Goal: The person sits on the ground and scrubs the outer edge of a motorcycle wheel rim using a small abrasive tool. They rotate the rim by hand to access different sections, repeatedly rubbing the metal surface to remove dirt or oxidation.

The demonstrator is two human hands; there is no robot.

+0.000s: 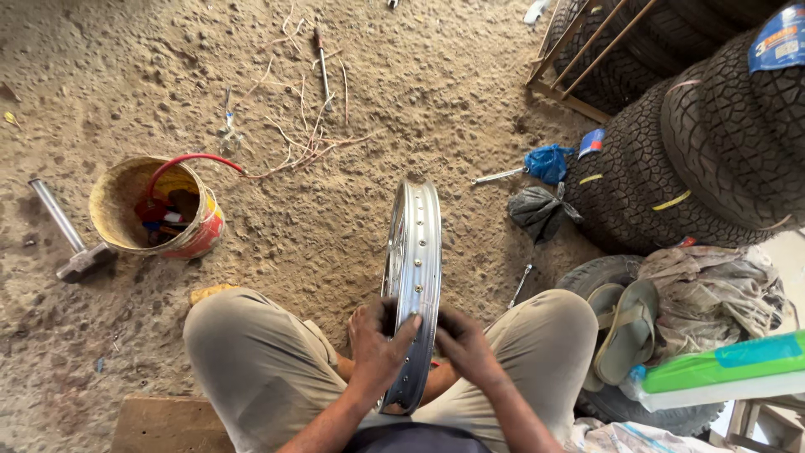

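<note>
A seated person holds a bare chrome motorcycle wheel rim [411,285] upright between the knees. The left hand [375,346] grips its near edge, thumb over the top; the right hand [465,346] curls against the other side. No spokes, hub or tyre are fitted — the spoke holes stand open. At ten o'clock sit a bucket of tools [155,207] and a hammer [71,243]; stacked tyres [713,143] crowd two o'clock — sandals [625,327] at three.

Blue label [777,38] on top-right tyre [738,126]; green-white package [721,377] bottom right.
</note>
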